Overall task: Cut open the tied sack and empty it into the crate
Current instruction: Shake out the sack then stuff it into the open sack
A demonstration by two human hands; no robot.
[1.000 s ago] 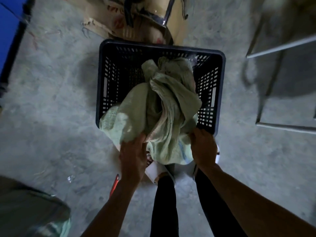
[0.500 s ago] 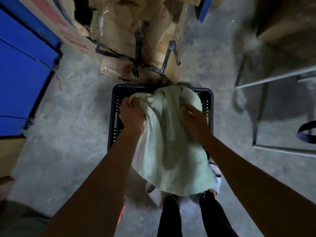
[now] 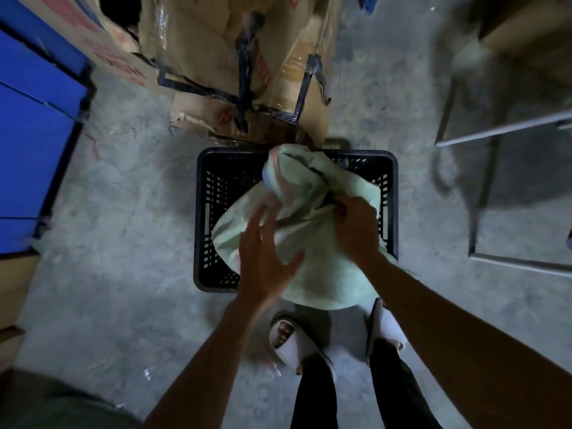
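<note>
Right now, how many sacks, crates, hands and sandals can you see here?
Pale green sack: 1, held over the crate.
Black crate: 1.
Hands: 2, the left hand spread open against the sack, the right hand gripping it.
White sandals: 2, the left sandal and the right sandal.
Total: 6.

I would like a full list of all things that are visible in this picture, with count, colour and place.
sack: one, pale green, over the crate, its near end hanging past the near rim
crate: one, black, slotted walls, on the floor at centre
cardboard boxes: several, brown with dark straps, stacked behind the crate
blue panels: blue, at left
metal frame: grey, at right
floor: grey concrete
slippers: two, white, on the feet below the crate
left hand: fingers spread, over the sack
right hand: grips bunched sack cloth
</note>
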